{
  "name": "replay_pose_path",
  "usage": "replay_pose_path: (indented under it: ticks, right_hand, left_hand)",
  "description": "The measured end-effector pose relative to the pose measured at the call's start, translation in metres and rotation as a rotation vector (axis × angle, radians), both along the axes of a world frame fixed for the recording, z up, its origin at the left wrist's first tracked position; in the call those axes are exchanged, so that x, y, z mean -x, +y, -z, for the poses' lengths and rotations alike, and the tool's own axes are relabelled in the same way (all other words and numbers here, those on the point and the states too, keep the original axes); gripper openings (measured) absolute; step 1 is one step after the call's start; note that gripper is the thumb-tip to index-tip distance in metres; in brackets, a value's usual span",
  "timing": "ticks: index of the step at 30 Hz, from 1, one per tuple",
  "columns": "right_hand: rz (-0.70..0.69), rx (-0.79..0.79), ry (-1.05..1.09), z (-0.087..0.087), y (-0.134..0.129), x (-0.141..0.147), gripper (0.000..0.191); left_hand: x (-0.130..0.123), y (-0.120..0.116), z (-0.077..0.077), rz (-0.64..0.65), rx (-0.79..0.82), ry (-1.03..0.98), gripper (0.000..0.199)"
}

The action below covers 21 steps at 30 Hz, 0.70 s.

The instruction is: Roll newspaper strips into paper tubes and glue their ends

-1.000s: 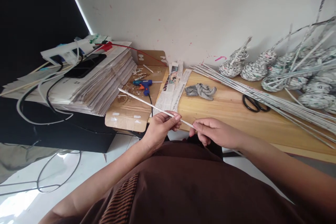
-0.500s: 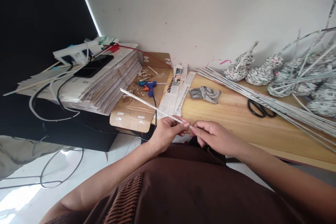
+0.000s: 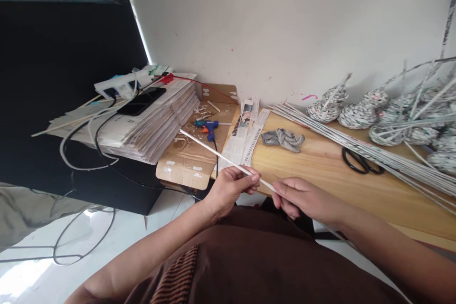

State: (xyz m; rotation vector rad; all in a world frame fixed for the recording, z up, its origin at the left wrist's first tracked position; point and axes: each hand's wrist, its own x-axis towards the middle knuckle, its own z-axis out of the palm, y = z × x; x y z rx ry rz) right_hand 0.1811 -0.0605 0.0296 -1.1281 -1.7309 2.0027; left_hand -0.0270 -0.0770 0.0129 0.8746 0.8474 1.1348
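Observation:
A thin white rolled paper tube (image 3: 203,144) slants across in front of me, its far end over the cardboard near the glue gun. My left hand (image 3: 237,181) is closed round its middle, thumb on top. Farther down to the right, my right hand (image 3: 294,195) pinches the same tube, with a short bare length showing between the hands. Past the right fingers, the tube's lower part is hidden. Printed newspaper strips (image 3: 245,128) lie just beyond my left hand. A crumpled grey knitted glove or cloth (image 3: 283,139) rests on the wooden table beyond my right hand.
A blue glue gun (image 3: 211,128) lies on scrap-strewn cardboard (image 3: 181,174). At left, a paper stack (image 3: 160,135) bears a phone (image 3: 141,100) and power strip (image 3: 123,84). Long paper tubes (image 3: 342,140) cross black-handled scissors (image 3: 356,161), near woven paper gourd shapes (image 3: 358,110).
My right hand has moved right and down along the tube, away from my left hand. The tube's far end has shifted toward the right. The view has tilted slightly.

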Motion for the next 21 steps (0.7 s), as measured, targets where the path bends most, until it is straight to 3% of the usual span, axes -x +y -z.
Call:
replay_pose_path:
  ticks: [2, 4, 9, 11, 13, 14, 18, 19, 21]
  right_hand:
    - [-0.009, 0.093, 0.039, -0.0016, -0.0021, -0.0013, 0.051]
    - [-0.023, 0.025, -0.024, -0.004, -0.004, -0.0009, 0.05]
    - [-0.049, -0.847, -0.414, -0.0056, -0.0059, 0.0034, 0.035]
    - [-0.044, -0.972, -0.476, -0.0032, -0.0065, 0.004, 0.035]
    - [-0.022, -0.895, -0.448, -0.0006, -0.0069, 0.0032, 0.037]
    - [-0.017, -0.781, -0.399, 0.0003, -0.0068, 0.0023, 0.039]
    - [-0.069, -0.12, -0.129, 0.0003, -0.0061, -0.0012, 0.052]
    - [-0.073, -0.064, -0.104, -0.0005, -0.0063, -0.0016, 0.053]
    - [-0.043, -0.208, -0.151, -0.0026, -0.0075, -0.0016, 0.048]
  left_hand:
    - [-0.0008, -0.0002, -0.0003, -0.002, -0.024, -0.003, 0.025]
    - [-0.001, -0.0003, -0.0005, -0.005, -0.041, -0.005, 0.024]
    - [0.0011, -0.0005, -0.0019, -0.016, -0.022, 0.009, 0.025]
    - [0.0022, -0.0005, -0.0022, -0.031, 0.005, 0.0, 0.025]
    - [0.003, -0.0004, -0.0018, -0.035, 0.021, -0.007, 0.025]
    - [0.0031, -0.0003, -0.0013, -0.031, 0.02, -0.01, 0.025]
    - [0.0026, -0.0003, 0.0015, 0.006, -0.016, -0.005, 0.025]
    - [0.0024, -0.0004, 0.0023, 0.01, -0.02, 0.001, 0.025]
    - [0.0022, -0.0007, 0.0039, 0.007, -0.017, 0.004, 0.025]
